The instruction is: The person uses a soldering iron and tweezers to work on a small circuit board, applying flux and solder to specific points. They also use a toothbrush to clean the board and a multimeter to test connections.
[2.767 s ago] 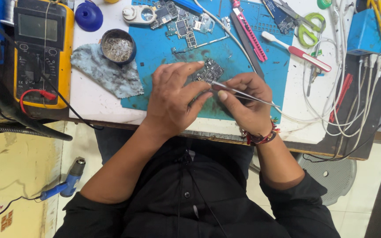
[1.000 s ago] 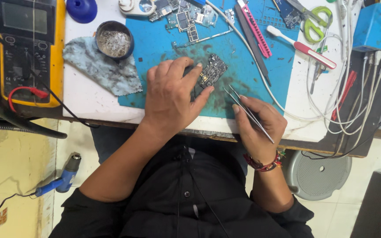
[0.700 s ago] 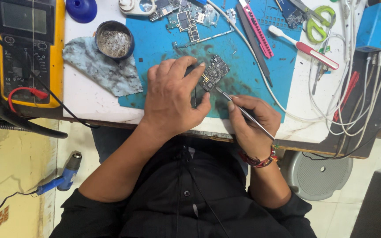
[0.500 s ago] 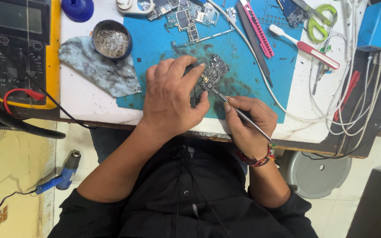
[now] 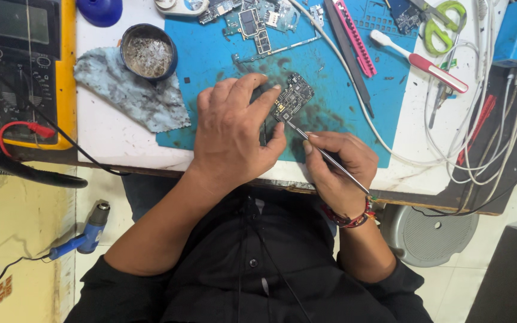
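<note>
- small circuit board sits on the blue mat, long axis running diagonal, upper end toward top right
- left hand pins its lower-left end, fingers spread flat on it
- right hand pinches thin metal tweezers, tip touching the board's lower edge, handle trailing lower right
- yellow multimeter far left, its printed labels too small to make out
</note>
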